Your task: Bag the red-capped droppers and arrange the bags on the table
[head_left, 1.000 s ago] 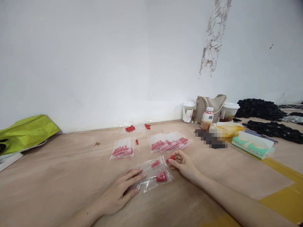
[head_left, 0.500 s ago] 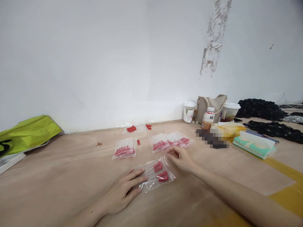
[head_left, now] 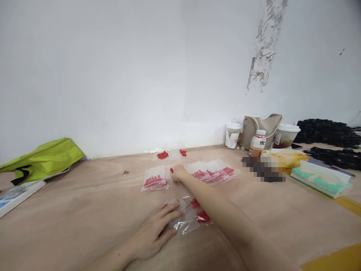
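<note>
My left hand (head_left: pixel 158 230) lies with fingers spread and flat on the near edge of a clear plastic bag (head_left: pixel 186 222). Inside that bag are droppers with red bulbs (head_left: pixel 202 216), partly covered by my right forearm. Farther out, my right hand (head_left: pixel 178 174) is closed at a single loose dropper (head_left: pixel 172 170); its red bulb shows beside the fingers, while the rest is hidden. Just left of it rests a filled zip bag of red-bulb droppers (head_left: pixel 155 180). More such filled bags (head_left: pixel 217 171) overlap to the right of the hand.
By the wall, clear bags hold small red bulbs (head_left: pixel 163 154). A yellow-green bag (head_left: pixel 47 158) lies at left. On the right stand a lidded cup (head_left: pixel 232 136), a bottle (head_left: pixel 257 143), a beige handbag (head_left: pixel 262 128), a tissue pack (head_left: pixel 320 178) and black piles (head_left: pixel 327 131).
My right hand has moved away from the open end of the near bag, forward and left, to the loose dropper. My left hand stays on the bag. The view has turned slightly left.
</note>
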The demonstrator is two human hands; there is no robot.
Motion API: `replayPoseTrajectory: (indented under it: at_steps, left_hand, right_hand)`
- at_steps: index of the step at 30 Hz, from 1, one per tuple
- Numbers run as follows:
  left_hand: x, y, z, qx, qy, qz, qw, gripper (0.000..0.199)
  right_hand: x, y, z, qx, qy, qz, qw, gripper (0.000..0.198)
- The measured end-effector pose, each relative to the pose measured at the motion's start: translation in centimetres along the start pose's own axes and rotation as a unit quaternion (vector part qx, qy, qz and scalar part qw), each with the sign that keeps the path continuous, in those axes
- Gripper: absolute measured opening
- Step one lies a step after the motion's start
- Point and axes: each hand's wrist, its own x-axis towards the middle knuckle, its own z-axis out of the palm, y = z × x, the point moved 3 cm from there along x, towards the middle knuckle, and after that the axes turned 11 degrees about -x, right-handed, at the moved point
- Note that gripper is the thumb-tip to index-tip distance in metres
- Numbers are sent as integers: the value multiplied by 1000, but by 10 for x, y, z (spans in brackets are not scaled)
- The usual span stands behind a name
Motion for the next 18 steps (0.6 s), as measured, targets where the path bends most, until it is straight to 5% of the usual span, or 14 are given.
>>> replayPoseTrajectory:
  at_steps: [4,8,11,14,18]
  left_hand:
    - [1,0,0,7,-6,10,1000,37]
    - [1,0,0,13,-19,-5,1000,41]
    - [2,0,-1,18,-19,-1,1000,41]
    - [3,-1,-1,26,-22,1,999,40]
    - [2,-4,1,34,-22,-6,999,38]
  right_hand:
    - [-5,22,-20,87,4,17,996,29]
    - [-36,84,-48,187,59,19,980,37]
    - [-79,137,-56,419,176,44,890,46]
    - [-116,164,-40,482,166,58,858,49]
    - [-138,162,-14,547,151,87,819,48]
